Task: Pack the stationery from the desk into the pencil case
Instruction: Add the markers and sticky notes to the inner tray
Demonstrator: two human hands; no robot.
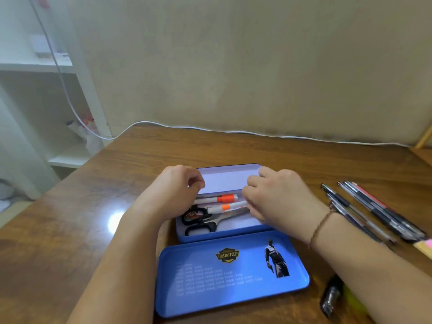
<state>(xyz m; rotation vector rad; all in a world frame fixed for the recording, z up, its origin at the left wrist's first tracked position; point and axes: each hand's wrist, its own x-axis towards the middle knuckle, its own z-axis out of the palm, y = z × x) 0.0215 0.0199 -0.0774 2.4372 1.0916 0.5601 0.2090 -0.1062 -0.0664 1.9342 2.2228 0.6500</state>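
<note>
Now both hands are down in the open pencil case [233,236] in the middle of the table [70,218].

Left hand [174,185] hangs over the tin's left end with fingers curled, and whether it grips anything I cannot tell; right hand [275,195] covers the right end, fingers bent down onto the nearer orange-banded marker [224,207], hiding its tip. A second marker [219,199] lies just behind it, and black-handled scissors [198,224] lie at the front, blades tucked under the markers. The blue lid [231,274] lies flat just in front of the tin. Right of it, a row of pens [374,213] waits on the table, partly crossed by the right forearm. A white cable [257,134] runs along the wall edge.
</note>
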